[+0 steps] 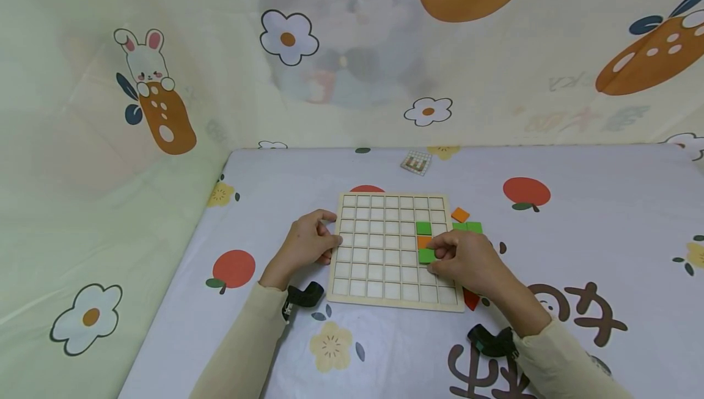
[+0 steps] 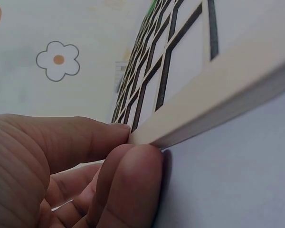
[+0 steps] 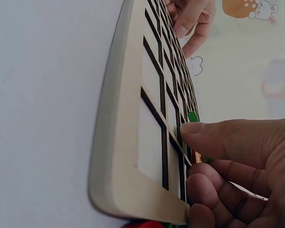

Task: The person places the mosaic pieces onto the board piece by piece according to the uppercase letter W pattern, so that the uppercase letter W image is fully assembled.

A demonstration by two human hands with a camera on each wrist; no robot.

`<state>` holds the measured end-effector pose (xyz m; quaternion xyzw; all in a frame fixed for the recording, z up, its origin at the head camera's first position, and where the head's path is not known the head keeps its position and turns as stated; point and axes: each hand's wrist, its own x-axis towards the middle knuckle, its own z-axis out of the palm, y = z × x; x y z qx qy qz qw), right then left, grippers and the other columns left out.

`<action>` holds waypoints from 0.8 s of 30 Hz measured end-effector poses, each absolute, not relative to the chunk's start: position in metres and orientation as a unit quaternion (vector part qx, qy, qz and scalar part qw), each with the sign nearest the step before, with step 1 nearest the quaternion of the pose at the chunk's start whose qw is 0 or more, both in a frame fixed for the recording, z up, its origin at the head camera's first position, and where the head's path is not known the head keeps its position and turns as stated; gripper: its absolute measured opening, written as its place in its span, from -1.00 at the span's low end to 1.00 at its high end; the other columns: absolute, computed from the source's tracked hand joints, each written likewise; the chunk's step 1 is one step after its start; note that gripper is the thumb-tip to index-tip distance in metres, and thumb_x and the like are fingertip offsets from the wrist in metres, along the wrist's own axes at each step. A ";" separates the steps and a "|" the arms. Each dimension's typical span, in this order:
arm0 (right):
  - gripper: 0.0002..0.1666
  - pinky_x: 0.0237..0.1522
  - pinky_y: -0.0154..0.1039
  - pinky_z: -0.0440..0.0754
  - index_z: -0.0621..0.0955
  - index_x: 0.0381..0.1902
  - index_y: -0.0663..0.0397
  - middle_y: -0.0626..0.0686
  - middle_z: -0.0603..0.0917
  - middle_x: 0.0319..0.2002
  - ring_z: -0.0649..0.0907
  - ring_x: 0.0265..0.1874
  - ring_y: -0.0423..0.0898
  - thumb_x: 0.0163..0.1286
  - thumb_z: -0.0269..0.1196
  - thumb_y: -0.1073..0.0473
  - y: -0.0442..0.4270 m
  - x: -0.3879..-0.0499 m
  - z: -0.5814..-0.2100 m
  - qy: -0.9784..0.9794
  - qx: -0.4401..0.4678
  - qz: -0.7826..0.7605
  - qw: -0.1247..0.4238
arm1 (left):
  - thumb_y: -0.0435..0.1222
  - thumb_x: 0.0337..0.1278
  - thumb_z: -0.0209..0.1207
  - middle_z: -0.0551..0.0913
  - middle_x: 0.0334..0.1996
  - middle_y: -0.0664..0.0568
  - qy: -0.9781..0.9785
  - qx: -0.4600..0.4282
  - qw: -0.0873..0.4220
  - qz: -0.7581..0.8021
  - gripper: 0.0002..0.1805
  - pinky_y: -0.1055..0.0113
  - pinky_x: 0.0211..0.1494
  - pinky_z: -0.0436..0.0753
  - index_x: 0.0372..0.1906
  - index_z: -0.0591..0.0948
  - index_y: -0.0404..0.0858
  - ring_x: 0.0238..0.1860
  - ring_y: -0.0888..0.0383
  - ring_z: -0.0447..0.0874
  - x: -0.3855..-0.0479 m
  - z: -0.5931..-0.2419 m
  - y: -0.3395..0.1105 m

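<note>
As the head view shows, the right hand sits at a green tile in the gridded board on the tablecloth (its brown characters defeat my reading). The left wrist view shows the left hand pinching the board's edge. From the right wrist view, I cannot tell whether the right hand grips anything.

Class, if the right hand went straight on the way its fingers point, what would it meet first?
Probably the lower green tile on the board, just ahead of the right hand, though depth is unclear and it may already be touching the tile.
</note>
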<state>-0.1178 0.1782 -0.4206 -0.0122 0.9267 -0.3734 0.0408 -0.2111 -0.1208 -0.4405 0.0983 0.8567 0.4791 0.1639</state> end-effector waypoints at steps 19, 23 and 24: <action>-0.71 -0.37 -0.26 0.55 0.74 -0.20 0.13 -0.03 0.59 -0.41 0.54 -0.37 -0.09 0.06 0.48 0.27 0.177 -0.117 -0.421 0.927 -0.013 -0.373 0.038 | -0.41 0.12 0.33 0.59 -0.48 -0.09 0.848 0.094 0.170 0.493 -0.50 0.24 -0.55 0.71 0.19 0.51 -0.30 -0.66 0.14 0.61 -0.211 -0.438 -0.120; -0.71 -0.36 -0.26 0.55 0.74 -0.20 0.13 -0.03 0.59 -0.40 0.54 -0.37 -0.09 0.06 0.48 0.27 0.177 -0.117 -0.422 0.927 -0.015 -0.373 0.039 | -0.41 0.12 0.33 0.59 -0.48 -0.09 0.848 0.093 0.170 0.494 -0.50 0.24 -0.55 0.71 0.19 0.51 -0.30 -0.66 0.14 0.61 -0.211 -0.438 -0.120; -0.71 -0.36 -0.25 0.55 0.74 -0.20 0.12 -0.03 0.59 -0.40 0.54 -0.37 -0.08 0.06 0.48 0.28 0.177 -0.117 -0.422 0.927 -0.015 -0.372 0.038 | -0.41 0.12 0.33 0.59 -0.48 -0.09 0.848 0.092 0.170 0.493 -0.50 0.24 -0.55 0.71 0.19 0.51 -0.30 -0.66 0.14 0.61 -0.210 -0.438 -0.120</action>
